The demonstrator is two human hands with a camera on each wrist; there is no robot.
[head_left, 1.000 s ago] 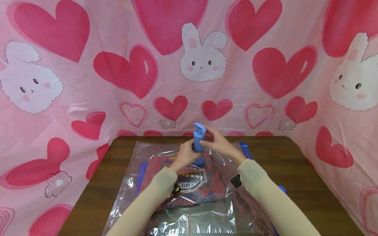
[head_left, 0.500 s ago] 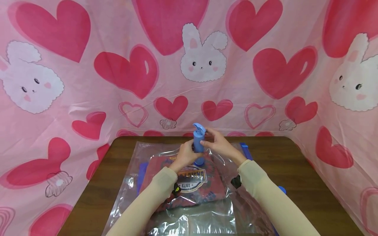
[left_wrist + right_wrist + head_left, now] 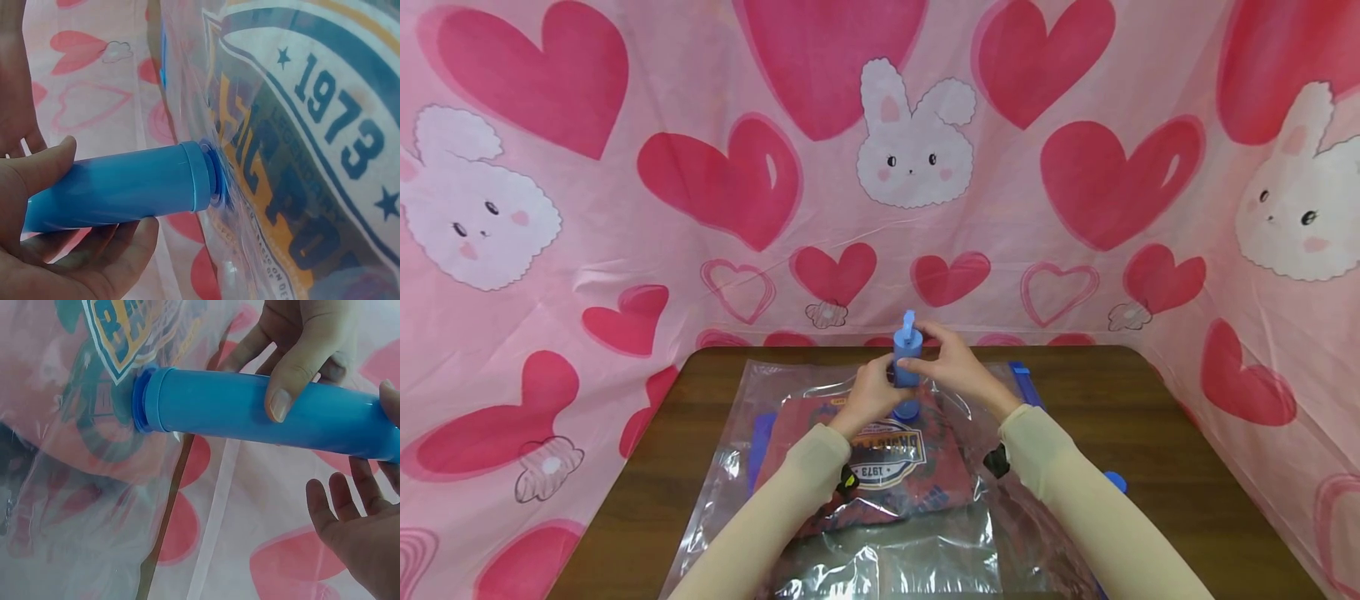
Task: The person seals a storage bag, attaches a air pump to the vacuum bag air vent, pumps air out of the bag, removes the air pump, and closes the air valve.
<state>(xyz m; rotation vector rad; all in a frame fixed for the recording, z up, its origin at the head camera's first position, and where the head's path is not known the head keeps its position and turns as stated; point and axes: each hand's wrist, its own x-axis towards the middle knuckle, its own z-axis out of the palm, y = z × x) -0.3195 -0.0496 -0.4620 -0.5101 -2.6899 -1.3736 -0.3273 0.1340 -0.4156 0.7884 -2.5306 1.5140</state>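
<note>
A blue hand pump stands upright on the clear plastic storage bag. Its lower end sits over the bag's round blue valve. My left hand grips the pump's barrel, thumb on one side and fingers on the other, as the left wrist view shows. Higher up, my right hand holds the top of the barrel between thumb and fingers, just below the pump's handle. Inside the bag lies a folded red garment with a printed badge reading 1973.
The bag covers much of the brown wooden table. A blue zip strip runs along the bag's right side. Near my right forearm is a small round blue piece. A pink heart-print cloth hangs behind and at the sides.
The pump's handle has turned, from pointing left to lining up with the camera. My right thumb has shifted slightly left across the barrel. My left hand stays in place.
</note>
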